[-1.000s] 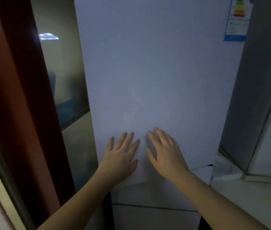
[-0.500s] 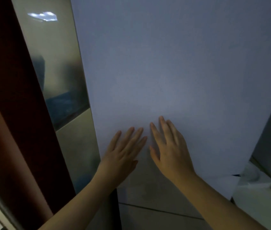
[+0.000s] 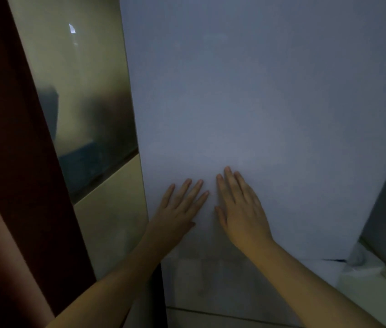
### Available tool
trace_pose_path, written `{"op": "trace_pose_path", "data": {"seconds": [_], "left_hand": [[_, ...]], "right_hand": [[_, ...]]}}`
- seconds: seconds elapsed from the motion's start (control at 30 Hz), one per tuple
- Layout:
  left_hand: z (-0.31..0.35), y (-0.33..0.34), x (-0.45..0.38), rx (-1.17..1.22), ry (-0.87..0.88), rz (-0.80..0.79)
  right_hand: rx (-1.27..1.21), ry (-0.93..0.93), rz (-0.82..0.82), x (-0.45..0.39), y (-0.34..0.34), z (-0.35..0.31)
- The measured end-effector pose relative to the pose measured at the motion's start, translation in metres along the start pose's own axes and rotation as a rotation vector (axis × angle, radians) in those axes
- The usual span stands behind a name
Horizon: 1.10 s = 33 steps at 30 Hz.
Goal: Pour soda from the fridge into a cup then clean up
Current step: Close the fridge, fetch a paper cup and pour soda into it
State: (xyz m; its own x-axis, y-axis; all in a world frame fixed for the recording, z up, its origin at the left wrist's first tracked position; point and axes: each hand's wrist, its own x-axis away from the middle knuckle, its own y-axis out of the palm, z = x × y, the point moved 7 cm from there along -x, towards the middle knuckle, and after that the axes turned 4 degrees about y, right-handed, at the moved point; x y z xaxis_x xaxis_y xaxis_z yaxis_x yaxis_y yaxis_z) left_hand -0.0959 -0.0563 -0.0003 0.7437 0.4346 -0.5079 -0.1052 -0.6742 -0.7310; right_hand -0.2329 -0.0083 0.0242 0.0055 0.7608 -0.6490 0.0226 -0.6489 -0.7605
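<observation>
both the left hand [image 3: 177, 209] and right hand [image 3: 241, 209] had stayed flat, fingers [image 3: 228, 183] straight, pressing the fridge door [image 3: 246, 102] as the view neared, likely shutting it.

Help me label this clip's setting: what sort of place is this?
Probably a home kitchen: both hands lie flat on a white fridge door, beside a glossy tiled wall and a pale counter.

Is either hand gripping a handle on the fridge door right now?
No, the left hand and right hand both lie flat with straight fingers against the white fridge door; no handle shows.
</observation>
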Motion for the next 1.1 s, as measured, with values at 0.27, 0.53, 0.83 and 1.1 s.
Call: {"op": "trace_pose_path", "data": {"seconds": [0.27,0.53,0.83,1.1], "left_hand": [[-0.009,0.021,-0.032,0.182,-0.080,-0.084],[-0.004,0.012,-0.035,0.198,-0.116,-0.152],[0.002,-0.030,-0.040,0.239,-0.191,-0.172],[0.040,-0.050,-0.043,0.294,-0.216,-0.355]], "right_hand": [[0.008,0.018,-0.073,-0.029,0.013,0.005],[0.027,-0.007,-0.125,-0.030,0.010,0.004],[-0.025,0.011,-0.218,-0.013,-0.023,0.019],[0.014,0.086,-0.362,0.026,-0.036,0.054]]}}
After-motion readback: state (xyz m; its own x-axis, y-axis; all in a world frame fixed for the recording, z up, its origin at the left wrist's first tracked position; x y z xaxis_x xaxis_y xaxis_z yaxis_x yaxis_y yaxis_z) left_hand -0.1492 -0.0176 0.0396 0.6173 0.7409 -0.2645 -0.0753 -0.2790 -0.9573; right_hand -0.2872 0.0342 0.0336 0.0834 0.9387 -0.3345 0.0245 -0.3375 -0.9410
